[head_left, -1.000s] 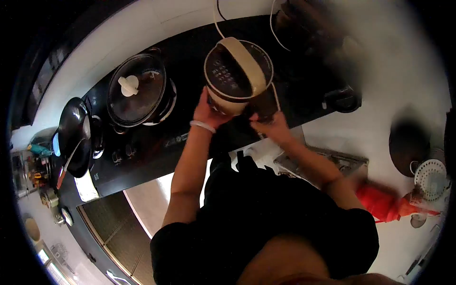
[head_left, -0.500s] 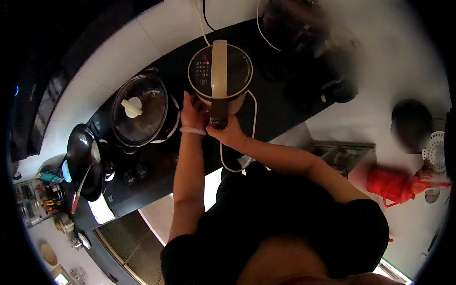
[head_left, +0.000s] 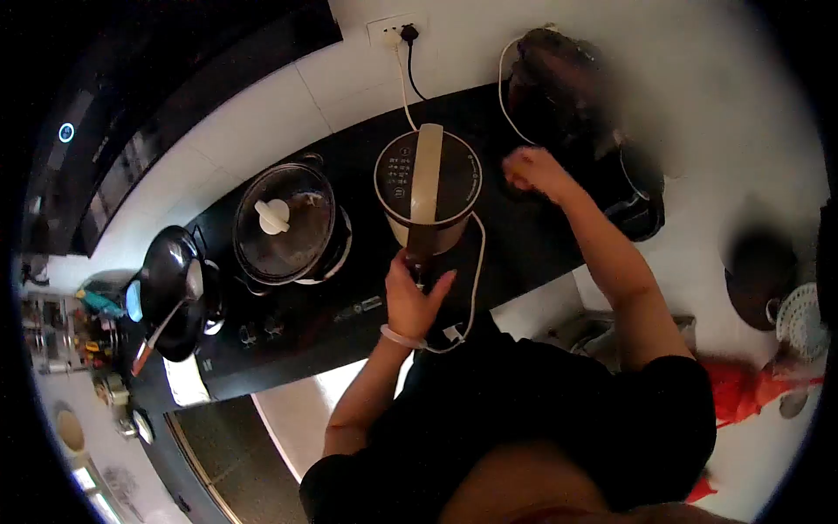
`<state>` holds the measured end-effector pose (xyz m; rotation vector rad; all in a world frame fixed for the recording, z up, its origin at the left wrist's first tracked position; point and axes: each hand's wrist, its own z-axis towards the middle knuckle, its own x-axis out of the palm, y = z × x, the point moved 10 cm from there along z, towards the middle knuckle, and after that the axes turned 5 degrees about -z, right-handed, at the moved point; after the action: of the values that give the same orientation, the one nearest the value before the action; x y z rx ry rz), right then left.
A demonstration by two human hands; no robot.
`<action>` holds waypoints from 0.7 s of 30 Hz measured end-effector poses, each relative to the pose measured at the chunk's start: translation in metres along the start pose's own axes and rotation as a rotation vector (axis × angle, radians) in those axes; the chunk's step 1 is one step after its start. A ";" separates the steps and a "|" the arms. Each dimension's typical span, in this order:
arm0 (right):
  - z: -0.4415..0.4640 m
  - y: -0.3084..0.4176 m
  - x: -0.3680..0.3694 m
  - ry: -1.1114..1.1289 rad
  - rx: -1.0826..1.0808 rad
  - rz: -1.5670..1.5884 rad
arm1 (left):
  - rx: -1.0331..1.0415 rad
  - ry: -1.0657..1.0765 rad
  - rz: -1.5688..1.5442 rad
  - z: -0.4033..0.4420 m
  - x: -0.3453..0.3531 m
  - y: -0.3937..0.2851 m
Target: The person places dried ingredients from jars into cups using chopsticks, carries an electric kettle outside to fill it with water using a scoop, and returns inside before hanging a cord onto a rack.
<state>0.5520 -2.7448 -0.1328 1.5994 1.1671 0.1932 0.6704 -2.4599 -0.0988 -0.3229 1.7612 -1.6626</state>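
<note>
A soy milk maker (head_left: 458, 188) with a dark round lid, printed control panel and beige strap-like handle stands on the black counter. My left hand (head_left: 408, 304) is at the lower end of its handle, thumb stretched out to the side. Its other fingertips are partly hidden against the handle, so contact is unclear. My right hand (head_left: 537, 171) hovers over the counter to the right of the soy milk maker. Its fingers are curled together, slightly blurred; what they hold, if anything, does not show. A white power cord (head_left: 480, 271) loops down the machine's right side, past my left wrist.
Left of the machine, a lidded pot (head_left: 297, 240) sits on the cooktop. Farther left is a black wok (head_left: 166, 271) with a wooden-handled spatula (head_left: 159, 327). A wall socket (head_left: 388, 33) holds plugs. Dark, blurred items (head_left: 559, 87) stand at the back right.
My right hand has left the handle and moved right. My left hand has shifted to the handle's lower end. The panel's red light no longer shows. The view has tilted upward.
</note>
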 end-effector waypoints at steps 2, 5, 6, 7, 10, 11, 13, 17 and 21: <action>0.028 0.046 -0.011 -0.030 -0.066 0.161 | -0.004 -0.041 0.029 0.003 0.006 0.004; 0.082 0.079 -0.005 0.032 -0.119 0.282 | 0.027 -0.141 -0.019 -0.001 -0.009 0.000; 0.094 0.082 0.001 0.062 -0.115 0.376 | 0.062 -0.215 -0.103 -0.002 -0.021 -0.003; 0.107 0.083 0.008 0.091 -0.111 0.471 | 0.103 -0.286 -0.188 -0.002 -0.037 -0.007; 0.107 0.090 0.015 0.108 -0.137 0.752 | 0.058 -0.391 -0.037 0.026 -0.085 -0.060; 0.100 0.086 0.014 0.094 -0.172 0.869 | 0.103 -0.376 -0.034 0.046 -0.096 -0.070; 0.079 0.058 0.015 0.067 -0.227 1.026 | 0.156 -0.301 0.012 0.093 -0.090 -0.112; 0.002 -0.045 0.037 0.051 -0.014 0.805 | -0.095 -0.005 0.031 0.229 -0.031 -0.118; -0.089 -0.172 0.050 0.127 0.219 0.740 | -0.396 -0.007 0.120 0.353 0.004 -0.059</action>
<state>0.4206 -2.6624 -0.2586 2.1885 0.6517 0.6691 0.8711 -2.7465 -0.0257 -0.3905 2.0576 -1.2218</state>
